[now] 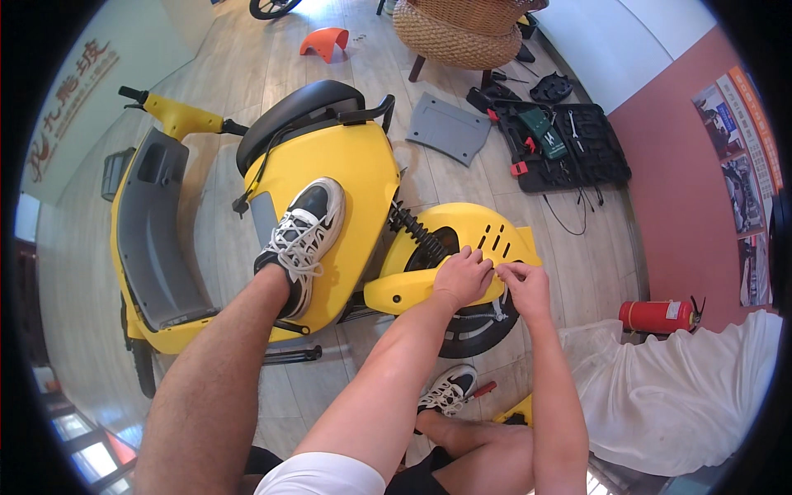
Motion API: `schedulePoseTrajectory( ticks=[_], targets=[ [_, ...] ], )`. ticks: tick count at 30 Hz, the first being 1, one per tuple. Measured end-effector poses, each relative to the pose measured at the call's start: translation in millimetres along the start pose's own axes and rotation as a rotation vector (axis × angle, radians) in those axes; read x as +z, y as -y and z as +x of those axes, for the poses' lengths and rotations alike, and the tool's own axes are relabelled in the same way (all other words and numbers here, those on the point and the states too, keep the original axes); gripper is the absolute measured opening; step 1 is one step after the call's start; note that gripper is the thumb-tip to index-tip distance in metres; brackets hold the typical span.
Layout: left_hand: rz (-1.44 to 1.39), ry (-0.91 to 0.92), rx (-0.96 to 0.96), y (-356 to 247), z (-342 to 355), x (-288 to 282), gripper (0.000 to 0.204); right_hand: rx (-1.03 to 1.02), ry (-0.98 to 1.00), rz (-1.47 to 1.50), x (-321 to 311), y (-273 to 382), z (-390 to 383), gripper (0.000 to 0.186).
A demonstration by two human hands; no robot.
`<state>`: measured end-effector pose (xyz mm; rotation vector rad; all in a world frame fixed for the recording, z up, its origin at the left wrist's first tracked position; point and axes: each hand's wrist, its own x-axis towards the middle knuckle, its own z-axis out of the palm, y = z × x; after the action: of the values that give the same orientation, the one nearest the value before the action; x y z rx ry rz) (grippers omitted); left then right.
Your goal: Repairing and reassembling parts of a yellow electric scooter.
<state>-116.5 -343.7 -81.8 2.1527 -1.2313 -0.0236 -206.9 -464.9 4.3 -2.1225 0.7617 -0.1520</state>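
A yellow electric scooter (363, 177) lies on its side on the floor. My left hand (466, 275) rests at the yellow rear wheel cover (445, 223), its fingers curled over the cover's edge. Close beside it, my right hand (525, 286) is closed in a pinch near the wheel hub end; whatever is between its fingertips is too small to make out. Below my hands shows the black rear wheel (470, 337). A black spring shock absorber (419, 235) runs from the body to the wheel. My left shoe (309, 227) stands on the yellow body panel.
An open black tool case (569, 144) with a wrench lies at the upper right, beside a grey panel (450, 128). An orange curved part (324, 43) and a wicker chair (458, 33) are farther off. A red fire extinguisher (658, 316) lies by a white cloth (676, 388). A red-handled tool (483, 390) is near my right shoe.
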Motion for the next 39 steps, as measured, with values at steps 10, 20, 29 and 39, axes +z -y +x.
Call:
schedulePoseTrajectory(
  ticks=[10,20,29,39],
  targets=[
    [0.008,-0.059,0.023,4.1,3.4,0.9,0.016,0.037,-0.214,-0.026,20.7,-8.8,11.4,0.027],
    [-0.004,-0.030,-0.005,1.1,4.0,1.6,0.017,-0.148,-0.137,-0.362,-20.5,3.0,-2.3,0.024],
    [0.015,-0.024,-0.009,-0.6,3.2,2.6,0.018,-0.089,-0.081,-0.468,-12.2,1.7,-2.8,0.026],
    [-0.006,-0.004,-0.001,5.6,1.0,3.6,0.020,0.045,-0.116,-0.375,0.2,18.9,-2.7,0.031]
  ],
)
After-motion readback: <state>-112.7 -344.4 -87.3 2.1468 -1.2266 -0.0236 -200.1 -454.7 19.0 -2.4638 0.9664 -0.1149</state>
